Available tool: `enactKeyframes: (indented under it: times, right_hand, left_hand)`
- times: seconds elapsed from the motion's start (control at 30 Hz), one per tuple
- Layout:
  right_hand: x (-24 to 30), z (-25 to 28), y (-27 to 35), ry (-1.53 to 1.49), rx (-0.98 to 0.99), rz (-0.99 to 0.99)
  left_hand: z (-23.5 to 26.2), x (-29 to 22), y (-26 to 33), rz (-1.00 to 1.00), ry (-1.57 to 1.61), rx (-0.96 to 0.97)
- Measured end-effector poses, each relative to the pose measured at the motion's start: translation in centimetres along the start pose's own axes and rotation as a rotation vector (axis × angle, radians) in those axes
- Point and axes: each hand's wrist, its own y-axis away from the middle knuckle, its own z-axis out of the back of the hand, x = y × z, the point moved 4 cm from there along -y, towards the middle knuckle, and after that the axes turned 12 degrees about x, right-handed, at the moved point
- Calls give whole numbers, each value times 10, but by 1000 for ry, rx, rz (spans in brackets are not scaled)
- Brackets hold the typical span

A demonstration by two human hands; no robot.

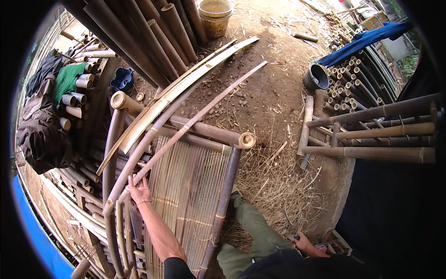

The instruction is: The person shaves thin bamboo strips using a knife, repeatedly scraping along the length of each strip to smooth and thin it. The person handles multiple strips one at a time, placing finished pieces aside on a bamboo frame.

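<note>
My left hand [138,190] is closed around the lower end of a long, narrow bamboo strip [204,109]. The strip slants away up to the right, above a bamboo frame [227,186] with a slatted panel [186,195] of thin bamboo sticks. Beside it, wider split bamboo pieces [186,88] lean over the frame's far left corner. Low on the right, my right hand [307,245] grips a thin-bladed knife [290,225] by its dark end. Its blade points up and away, hard to make out against the shavings.
Bamboo shavings [288,195] cover the ground right of the frame. Dark bamboo poles [148,42] stand at the far left, near a bucket [216,18]. A bamboo rack [371,135] and stacked poles [357,83] are on the right. Clothes [44,121] drape over bamboo at left.
</note>
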Motion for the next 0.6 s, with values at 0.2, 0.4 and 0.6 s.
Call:
enactKeyframes:
  times: [0.2,0.4,0.6]
  right_hand:
    - [49,6,-5,16,-148,85]
    - [42,-14,-21,159,-147,182]
    - [37,-66,3,-98,-127,249]
  left_hand:
    - [-5,12,132,-100,202,39]
    - [-63,-98,261,-464,-212,81]
    - [-60,-216,349,-611,-298,57]
